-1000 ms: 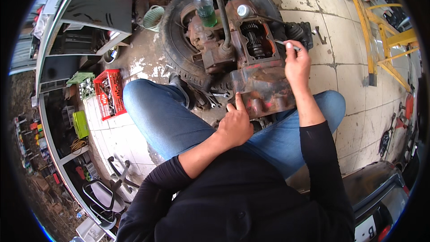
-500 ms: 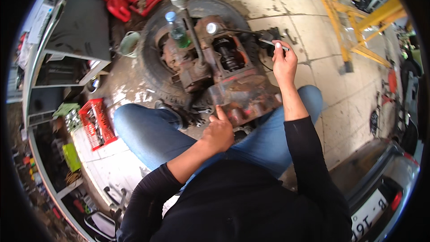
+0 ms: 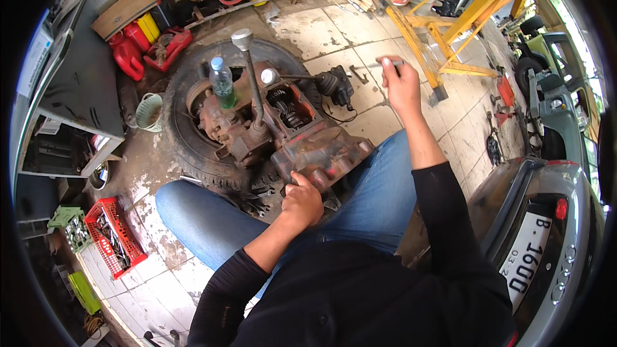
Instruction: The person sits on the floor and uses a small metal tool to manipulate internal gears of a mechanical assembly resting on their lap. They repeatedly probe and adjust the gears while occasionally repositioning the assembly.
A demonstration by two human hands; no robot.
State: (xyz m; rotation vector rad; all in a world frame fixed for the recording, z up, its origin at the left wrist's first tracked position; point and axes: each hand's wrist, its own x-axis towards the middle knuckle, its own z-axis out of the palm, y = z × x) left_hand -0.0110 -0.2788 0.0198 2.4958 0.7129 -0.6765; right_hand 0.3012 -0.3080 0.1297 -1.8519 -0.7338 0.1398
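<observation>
Pinching a slim, rod-like tool (image 3: 371, 65): one right hand (image 3: 402, 85), thumb and fingertips drawn together on it, raised to the right of the gearbox and apart from it. One left hand (image 3: 302, 205), index finger extended to the near left edge of the gearbox, remaining fingers curled; whether they grip anything cannot be told. One rust-brown gearbox housing (image 3: 318, 154), on the floor in front of the person, near the knees; rectangular opening on top, dark gears (image 3: 292, 113) visible inside. One upright gear lever (image 3: 252, 83), pale flared top, left of that opening. One clear bottle (image 3: 222, 85), blue cap, green liquid, standing left of the lever. One large black tyre (image 3: 183, 125), lying flat beneath and behind the rusty assembly. Several spanners (image 3: 255, 202), near the tyre. One red plastic crate (image 3: 104, 244), holding tools, farther left. One yellow metal stand (image 3: 443, 35), upper right.
</observation>
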